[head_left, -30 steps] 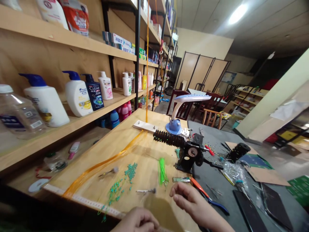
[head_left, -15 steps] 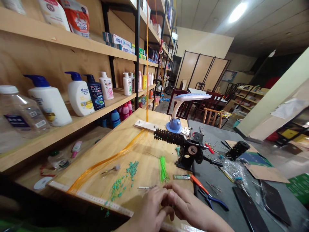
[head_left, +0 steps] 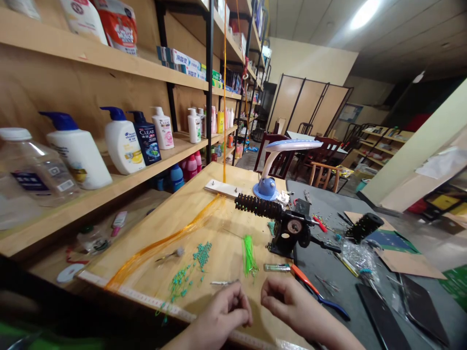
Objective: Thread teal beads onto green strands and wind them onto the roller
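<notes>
My left hand [head_left: 228, 311] is over the front edge of the wooden table, its fingers curled together; anything between them is too small to make out. Across a small gap, my right hand [head_left: 279, 299] has its fingertips pressed together, with their contents equally unclear. Just beyond my left hand lies a thin metal tool [head_left: 222, 283]. Green strands [head_left: 249, 255] lie in a bundle ahead of the hands. Teal beads [head_left: 201, 253] are scattered to the left. A clear lighter-like tube [head_left: 276, 268] and orange-and-blue pliers [head_left: 315, 290] lie beyond and beside my right hand.
Orange threads [head_left: 164, 235] run across the wooden table [head_left: 146, 277] to a metal plate [head_left: 222, 188]. A black winding device [head_left: 288, 228] and a blue lamp [head_left: 266, 188] stand behind. Shelves [head_left: 120, 172] with bottles line the left. Black trays [head_left: 379, 316] lie on the right.
My hands were touching each other and have moved apart, the left one slightly left and the right one to the right. The view has shifted slightly.
</notes>
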The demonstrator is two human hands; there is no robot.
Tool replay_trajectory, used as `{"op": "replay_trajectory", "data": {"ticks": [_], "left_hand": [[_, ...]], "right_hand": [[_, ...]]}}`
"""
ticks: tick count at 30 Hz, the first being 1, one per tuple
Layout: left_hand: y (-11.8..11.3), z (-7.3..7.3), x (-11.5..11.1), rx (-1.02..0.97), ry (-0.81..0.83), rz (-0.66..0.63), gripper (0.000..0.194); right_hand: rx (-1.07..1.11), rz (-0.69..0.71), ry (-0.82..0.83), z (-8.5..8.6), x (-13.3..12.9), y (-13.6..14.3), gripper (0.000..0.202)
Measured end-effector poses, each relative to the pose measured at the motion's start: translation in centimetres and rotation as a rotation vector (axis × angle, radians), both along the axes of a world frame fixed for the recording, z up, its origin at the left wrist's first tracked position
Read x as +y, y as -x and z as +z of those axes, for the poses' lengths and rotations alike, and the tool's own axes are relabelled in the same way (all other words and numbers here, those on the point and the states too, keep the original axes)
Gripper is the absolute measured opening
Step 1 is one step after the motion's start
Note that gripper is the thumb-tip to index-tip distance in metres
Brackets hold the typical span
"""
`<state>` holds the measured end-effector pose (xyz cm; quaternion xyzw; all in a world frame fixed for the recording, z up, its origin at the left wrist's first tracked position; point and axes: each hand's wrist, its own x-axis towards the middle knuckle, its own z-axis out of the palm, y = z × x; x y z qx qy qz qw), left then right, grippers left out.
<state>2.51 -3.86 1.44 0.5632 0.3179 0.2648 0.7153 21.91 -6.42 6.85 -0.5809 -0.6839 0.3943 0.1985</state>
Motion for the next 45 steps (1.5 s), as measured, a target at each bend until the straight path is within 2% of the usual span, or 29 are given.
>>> {"op": "replay_trajectory", "data": {"ticks": [2,4,9,11,17,21,24,28,32,35,40,45], "left_hand": [[-0.2,0.1,0.0,-0.033,0.05,-0.03,0.015],[-0.3,0.6,0.0,-0.047,0.035,-0.054,0.021],[-0.8,1.3,0.1,-0.063,-0.006,-0.021,0.012],[-1.2,1.2,0.1,-0.082,-0.012,-0.013,0.018],[-2.1,1.0,0.3,-0.095,-0.031,0.028,0.023],[-2.0,1.5,0.4,-0.082,-0.066,0.057,0.017],[-1.9,1.5,0.3,-0.073,-0.058,0.048,0.016],[-1.6,0.5,0.1,-0.106,-0.014,0.024,0.017],[-1.2,-1.2,0.1,-0.099,-0.039,0.058,0.018],[-0.9,-2.1,0.0,-0.114,-0.072,0.037,0.018],[-0.6,-2.9,-0.1,-0.042,-0.117,0.047,0.015],[-0.2,-3.2,-0.1,-0.037,-0.124,0.052,0.014]], "right_hand": [[0.031,-0.01,-0.017,0.3,0.0,0.2,0.01],[0.071,-0.006,-0.002,0.6,0.0,0.3,0.01],[0.186,-0.018,0.054,1.2,0.1,0.5,0.016],[0.201,-0.029,0.06,1.3,0.0,0.6,0.019],[0.161,-0.014,0.032,1.6,-0.1,0.7,0.018],[0.007,0.006,-0.027,1.7,-0.1,0.5,0.009],[-0.059,0.029,-0.06,1.7,0.0,0.4,0.015],[0.005,0.005,-0.116,1.5,0.1,0.0,0.023],[0.086,-0.057,-0.107,1.6,0.3,-0.7,0.03],[0.157,-0.111,-0.096,1.9,0.5,-1.1,0.038],[0.253,-0.163,-0.104,2.5,0.8,-1.6,0.044],[0.245,-0.178,-0.117,2.7,0.8,-1.6,0.043]]}}
